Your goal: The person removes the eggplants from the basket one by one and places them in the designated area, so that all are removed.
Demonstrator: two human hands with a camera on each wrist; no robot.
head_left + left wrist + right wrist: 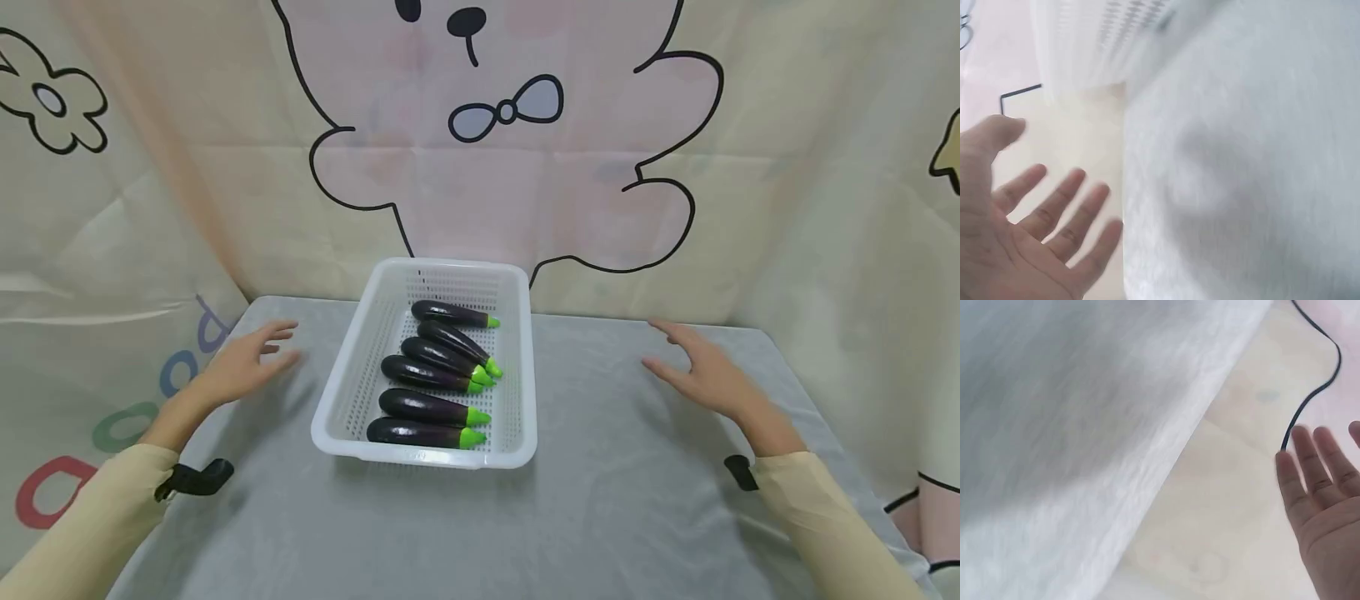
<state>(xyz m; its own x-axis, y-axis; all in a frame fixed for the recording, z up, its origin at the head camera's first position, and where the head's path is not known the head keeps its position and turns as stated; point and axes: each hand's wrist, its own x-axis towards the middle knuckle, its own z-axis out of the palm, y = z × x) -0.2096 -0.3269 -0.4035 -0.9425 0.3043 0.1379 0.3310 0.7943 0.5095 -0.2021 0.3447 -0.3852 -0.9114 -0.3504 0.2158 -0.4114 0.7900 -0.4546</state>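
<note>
A white plastic basket (423,452) with perforated walls sits at the far middle of the table. Inside it lie several dark purple eggplants (427,373) with bright green stem ends pointing right. My left hand (243,367) hovers over the table to the left of the basket, fingers spread and apart from it; in the left wrist view that hand (1041,237) shows an empty palm, with the basket wall (1079,44) beyond. To the basket's right, well away from it, my right hand (701,371) is held above the table. Its fingers (1319,481) are extended and hold nothing.
A grey cloth covers the table (600,500). Behind it hangs a curtain (787,208) with a cartoon animal drawing, close to the basket's far rim. More printed fabric (90,250) hangs along the left side. Black straps (197,479) stick out at both wrists.
</note>
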